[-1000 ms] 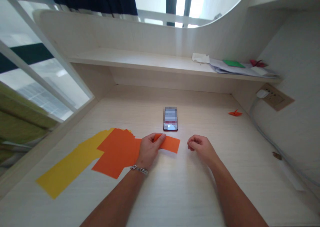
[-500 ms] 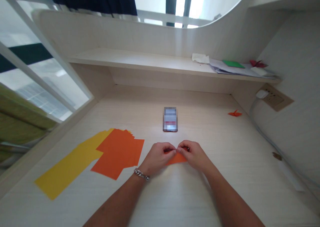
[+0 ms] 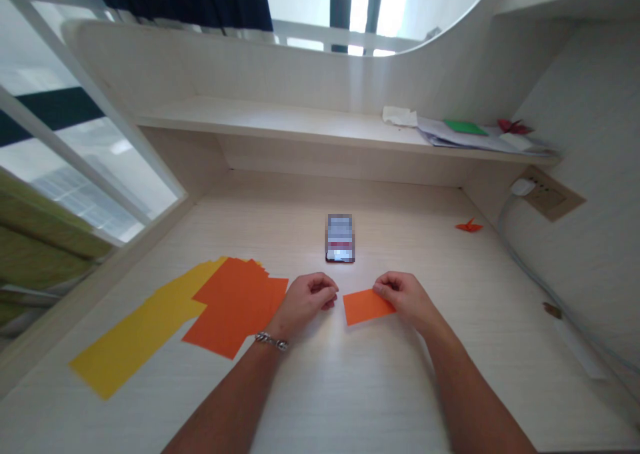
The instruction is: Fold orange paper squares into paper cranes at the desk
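An orange paper rectangle [image 3: 367,307] is pinched at its upper right edge by my right hand [image 3: 406,299], thumb on top. My left hand [image 3: 309,302] is just left of that paper, apart from it, with fingers curled and nothing visible between them. Close to my left wrist lie overlapping orange sheets [image 3: 237,307], which partly cover a fan of yellow sheets [image 3: 135,331]. Beyond my hands a phone [image 3: 340,239] lies on the desk, its screen blurred.
At the right back of the desk [image 3: 280,207] sits a small folded orange paper figure [image 3: 469,226]. A cable [image 3: 520,261] runs from a white plug [image 3: 523,187] down the right side. The shelf [image 3: 300,121] holds papers [image 3: 435,134], a green square [image 3: 466,128] and a red folded figure [image 3: 515,127].
My left hand has let go of the orange paper and moved left. My right hand has shifted right with the paper, so more of it shows.
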Action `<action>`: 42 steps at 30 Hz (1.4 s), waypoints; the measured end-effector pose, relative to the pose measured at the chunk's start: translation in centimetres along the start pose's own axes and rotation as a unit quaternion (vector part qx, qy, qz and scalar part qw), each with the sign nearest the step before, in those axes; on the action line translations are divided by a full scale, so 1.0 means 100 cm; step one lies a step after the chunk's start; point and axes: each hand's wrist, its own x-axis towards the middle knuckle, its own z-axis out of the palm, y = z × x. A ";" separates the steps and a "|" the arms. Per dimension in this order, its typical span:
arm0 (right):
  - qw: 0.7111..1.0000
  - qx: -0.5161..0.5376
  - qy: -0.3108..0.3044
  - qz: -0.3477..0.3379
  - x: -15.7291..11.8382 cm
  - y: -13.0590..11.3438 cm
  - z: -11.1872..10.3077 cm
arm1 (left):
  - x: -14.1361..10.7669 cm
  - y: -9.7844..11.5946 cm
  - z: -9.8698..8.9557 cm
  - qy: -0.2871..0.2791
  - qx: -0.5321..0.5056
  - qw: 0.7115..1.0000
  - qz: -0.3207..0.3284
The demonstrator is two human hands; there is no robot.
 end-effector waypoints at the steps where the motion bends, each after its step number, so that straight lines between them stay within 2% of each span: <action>1: 1.000 -0.005 -0.007 -0.004 0.000 -0.001 0.003 | -0.001 0.001 0.003 -0.012 -0.012 1.000 0.001; 3: 1.000 -0.003 -0.016 -0.019 0.000 -0.003 0.009 | -0.002 0.001 0.010 -0.045 -0.004 0.999 0.013; 6: 0.997 0.070 0.035 -0.008 0.001 -0.003 0.017 | -0.002 -0.002 0.014 -0.045 0.028 0.998 0.025; 10: 0.982 0.179 -0.032 0.048 0.003 -0.001 0.020 | 0.002 -0.006 0.010 0.010 0.002 1.000 0.004; 16: 0.985 0.160 -0.047 0.033 0.000 -0.003 0.025 | 0.002 -0.005 0.010 -0.031 -0.051 0.998 -0.005; 19: 0.982 0.183 -0.045 0.027 -0.001 -0.006 0.027 | 0.000 -0.003 0.010 -0.031 -0.049 0.998 -0.009; 24: 0.978 0.194 -0.071 0.039 -0.003 -0.009 0.029 | -0.001 -0.002 0.008 -0.060 -0.047 0.997 -0.005; 30: 0.959 0.273 -0.056 0.045 -0.003 -0.007 0.030 | 0.000 -0.002 0.008 -0.022 -0.101 0.995 -0.001; 34: 0.943 0.322 -0.077 0.045 -0.004 -0.008 0.028 | 0.000 0.000 0.007 -0.027 -0.151 0.988 -0.001; 42: 0.942 0.323 -0.093 0.025 -0.006 -0.012 0.024 | -0.002 0.003 0.005 -0.032 -0.116 0.993 0.023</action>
